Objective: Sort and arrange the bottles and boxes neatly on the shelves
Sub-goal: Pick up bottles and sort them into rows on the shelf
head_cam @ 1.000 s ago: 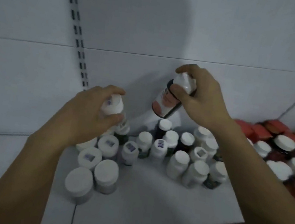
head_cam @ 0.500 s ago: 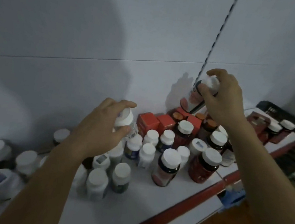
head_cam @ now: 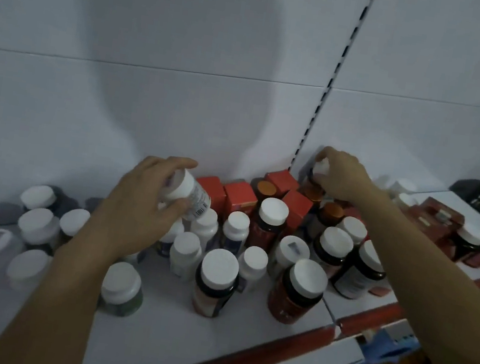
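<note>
Left grip closed round tilted white-capped bottle, held above standing bottles. Right grip pinches cap of dark bottle at rear, near back panel, beside red boxes. Step, likely: seating right bottle in back row. Next: set upright, release, then place left one. Open room: bare shelf front-left. Red front edge near, middle crowded.

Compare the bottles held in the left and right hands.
The left bottle is pale and tilted, barcode showing; the right bottle is dark, mostly hidden under the right hand. The left bottle is held over other bottles; the right bottle is back by the wall. Both have white caps.
</note>
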Available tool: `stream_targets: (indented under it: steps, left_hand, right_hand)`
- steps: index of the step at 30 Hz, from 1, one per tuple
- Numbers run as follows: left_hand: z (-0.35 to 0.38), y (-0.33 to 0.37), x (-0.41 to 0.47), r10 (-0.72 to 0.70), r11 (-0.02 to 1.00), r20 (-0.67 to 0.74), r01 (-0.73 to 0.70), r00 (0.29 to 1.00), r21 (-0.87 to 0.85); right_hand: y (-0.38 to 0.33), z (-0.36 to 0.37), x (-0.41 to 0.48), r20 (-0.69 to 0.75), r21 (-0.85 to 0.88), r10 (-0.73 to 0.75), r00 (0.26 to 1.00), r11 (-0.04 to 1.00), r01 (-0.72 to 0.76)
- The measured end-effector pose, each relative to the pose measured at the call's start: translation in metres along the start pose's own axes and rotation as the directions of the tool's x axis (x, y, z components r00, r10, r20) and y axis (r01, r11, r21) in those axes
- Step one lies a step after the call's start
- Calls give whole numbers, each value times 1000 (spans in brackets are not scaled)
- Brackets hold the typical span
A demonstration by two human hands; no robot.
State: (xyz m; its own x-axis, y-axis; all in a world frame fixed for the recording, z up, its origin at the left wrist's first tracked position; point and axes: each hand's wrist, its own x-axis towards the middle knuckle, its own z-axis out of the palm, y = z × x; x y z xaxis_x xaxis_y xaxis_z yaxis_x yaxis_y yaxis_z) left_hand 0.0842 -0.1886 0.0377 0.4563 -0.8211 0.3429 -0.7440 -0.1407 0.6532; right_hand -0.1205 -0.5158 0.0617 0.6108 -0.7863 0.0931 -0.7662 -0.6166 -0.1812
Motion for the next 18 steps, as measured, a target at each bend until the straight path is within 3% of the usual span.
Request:
stream_targets:
  steps: [5,8,10,14,16,18]
  left_hand:
    - [-20,5,-22,-114,991,-3,114,993,70]
    - [-33,11,-38,-156,985,33,153,987,77]
    - [-37,15,-46,-193,979,118,182,974,95]
    - [-29,21,-55,-244,961,277,194,929,195]
    - [-19,21,-55,-251,948,297,173,921,268]
    - [-11,19,-54,-254,930,317,141,914,339]
  right_hand:
    - [2,7,7,126,-14,-20,992,1000,22]
    - [-12,5,6,20,-123,-62,998,990,64]
    - [-38,1,-7,-51,-92,-206,977,975,201]
    - [-92,-4,-42,19,94,-548,836,834,544]
    - [-107,1,-55,135,70,-631,764,775,628]
    - [-115,11,-65,220,-61,-641,735,743,666]
